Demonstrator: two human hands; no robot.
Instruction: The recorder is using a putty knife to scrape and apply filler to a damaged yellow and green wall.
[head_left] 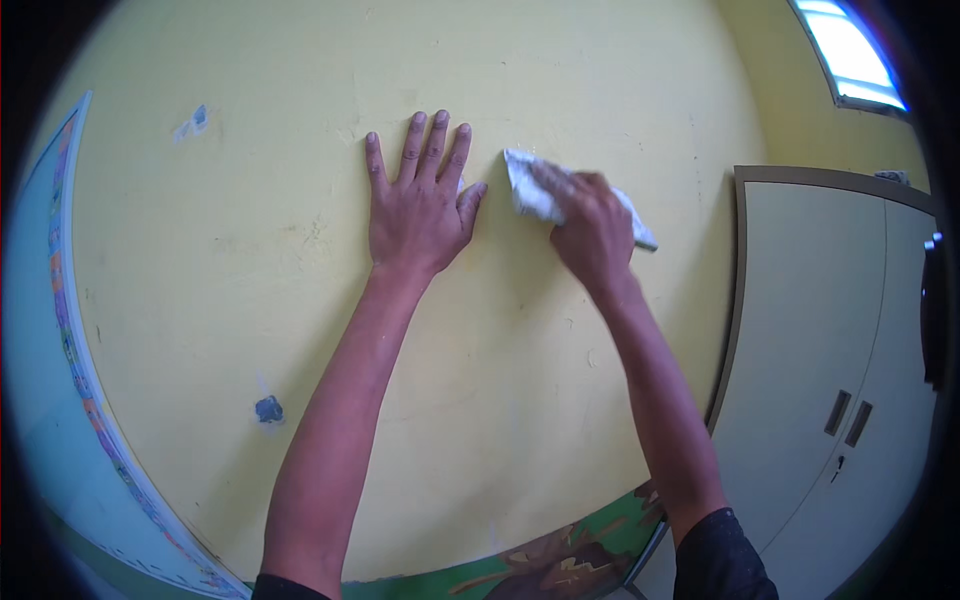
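Whitish folded sheet [535, 197]: grey mottling, slightly blurred, pointed at its upper-left corner, thin dark edge at lower right; cloth or paper, I cannot tell. Position: at the yellow wall [480, 420], toward the wall's right edge, well above its green lower band [612, 525]. Right hand [597, 228] grasps the sheet. Left hand [418, 222] holds nothing, palm flat on the wall, fingers spread.
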